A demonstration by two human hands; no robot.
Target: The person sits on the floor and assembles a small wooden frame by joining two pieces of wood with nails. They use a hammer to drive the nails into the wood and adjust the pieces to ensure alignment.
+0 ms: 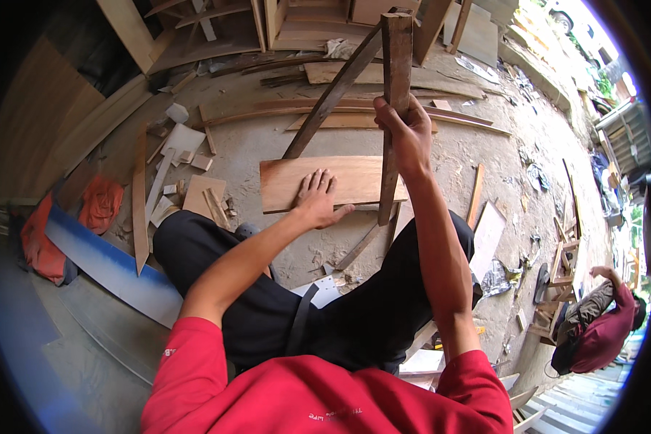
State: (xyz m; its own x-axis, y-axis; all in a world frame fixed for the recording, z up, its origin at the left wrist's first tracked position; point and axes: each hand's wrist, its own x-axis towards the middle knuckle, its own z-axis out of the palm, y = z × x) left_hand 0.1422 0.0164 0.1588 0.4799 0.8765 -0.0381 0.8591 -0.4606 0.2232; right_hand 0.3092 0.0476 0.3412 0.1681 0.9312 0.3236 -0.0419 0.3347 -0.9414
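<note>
A light brown wooden board (354,175) lies in front of my knees. My left hand (317,199) rests flat on its left half, fingers stretched out. My right hand (406,134) is wrapped around a dark wooden post (397,54) that rises steeply at the board's right end. Near its top, the post meets a second dark wooden bar (333,98), which slants down to the board's far edge. How the two are joined is hard to make out. The bar's lower end is hidden behind the board.
Long wooden strips (318,108) lie across the dusty floor beyond the board. Offcuts (188,145) are scattered at the left, near orange bags (43,242) and a blue-white panel (116,264). Open wooden cabinets (202,36) stand at the back. Another person (604,325) bends over at the far right.
</note>
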